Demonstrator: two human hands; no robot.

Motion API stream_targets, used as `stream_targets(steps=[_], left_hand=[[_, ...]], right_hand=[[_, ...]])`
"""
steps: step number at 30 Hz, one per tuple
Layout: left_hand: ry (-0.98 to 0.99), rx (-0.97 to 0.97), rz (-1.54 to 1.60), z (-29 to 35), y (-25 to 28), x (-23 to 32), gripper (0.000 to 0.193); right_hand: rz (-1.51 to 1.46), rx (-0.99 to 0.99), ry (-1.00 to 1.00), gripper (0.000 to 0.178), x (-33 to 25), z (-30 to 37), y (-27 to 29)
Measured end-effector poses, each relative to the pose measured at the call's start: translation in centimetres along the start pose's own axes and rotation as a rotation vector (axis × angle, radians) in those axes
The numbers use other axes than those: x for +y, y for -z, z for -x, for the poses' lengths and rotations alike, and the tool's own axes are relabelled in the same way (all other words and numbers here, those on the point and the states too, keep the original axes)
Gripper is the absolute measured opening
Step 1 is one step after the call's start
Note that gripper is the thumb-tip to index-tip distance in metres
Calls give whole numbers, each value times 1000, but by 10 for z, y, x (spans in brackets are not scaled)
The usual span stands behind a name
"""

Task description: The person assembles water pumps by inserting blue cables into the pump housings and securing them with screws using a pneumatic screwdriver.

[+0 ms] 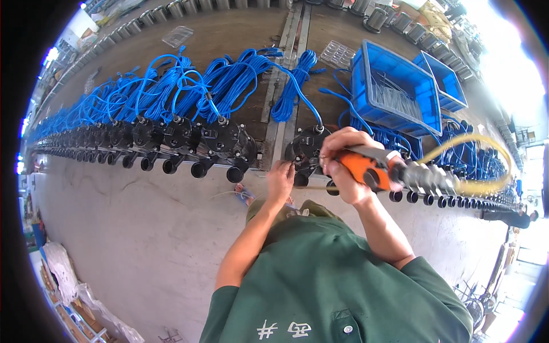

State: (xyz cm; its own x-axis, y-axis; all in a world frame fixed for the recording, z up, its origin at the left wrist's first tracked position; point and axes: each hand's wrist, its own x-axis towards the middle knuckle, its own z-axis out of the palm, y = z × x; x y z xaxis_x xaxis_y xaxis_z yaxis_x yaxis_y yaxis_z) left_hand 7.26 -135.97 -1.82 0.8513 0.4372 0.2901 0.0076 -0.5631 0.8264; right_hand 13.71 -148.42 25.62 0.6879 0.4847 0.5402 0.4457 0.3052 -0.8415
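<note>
My right hand (350,166) is wrapped around an orange and grey air screwdriver (369,168), held sideways over the bench edge. A yellow air hose (503,166) loops away from the tool's metal end, which is blurred. The front of the tool, at a black round pump unit (309,143), is hidden behind my right hand. At the near side of that unit my left hand (280,182) has its fingers pinched together; what is between them, if anything, cannot be made out. A blue cable (307,103) rises from the unit's top to a coiled bundle (293,88).
A long row of similar black pump units (226,143) lines the bench edge on both sides, with blue cable coils (229,80) behind. A blue crate (372,86) holds thin metal rods (394,97). Steel cylinders (377,20) stand along the far side. A person (509,218) is at the far right.
</note>
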Motion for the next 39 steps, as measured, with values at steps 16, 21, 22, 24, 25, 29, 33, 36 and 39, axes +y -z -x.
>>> stream_targets(steps=[16,21,22,24,25,29,33,36,39], left_hand=[[-53,-33,-83,0,-3,-14,10],[-111,-81,-94,-11,5,-17,12],[-113,-105,-73,-12,5,-19,13],[-113,-151,-33,-14,7,-25,14],[-81,-189,-18,-20,14,-15,15],[-172,-229,-12,-20,16,-24,14],[-221,-191,-14,-17,13,-32,12],[-199,-169,11,-15,12,-32,11],[-163,-150,44,-13,10,-27,11]], right_hand=[[-1,-59,-258,27,75,-1,-18],[41,-63,-259,21,72,-5,-13],[67,-56,-334,23,67,-4,-13],[3,-20,-313,26,68,-12,-18],[6,-46,-306,28,71,-13,-18],[52,6,-344,26,68,-13,-20],[111,-45,-267,27,68,-14,-18],[114,-54,-271,27,67,-11,-18],[114,-71,-238,27,71,-7,-14]])
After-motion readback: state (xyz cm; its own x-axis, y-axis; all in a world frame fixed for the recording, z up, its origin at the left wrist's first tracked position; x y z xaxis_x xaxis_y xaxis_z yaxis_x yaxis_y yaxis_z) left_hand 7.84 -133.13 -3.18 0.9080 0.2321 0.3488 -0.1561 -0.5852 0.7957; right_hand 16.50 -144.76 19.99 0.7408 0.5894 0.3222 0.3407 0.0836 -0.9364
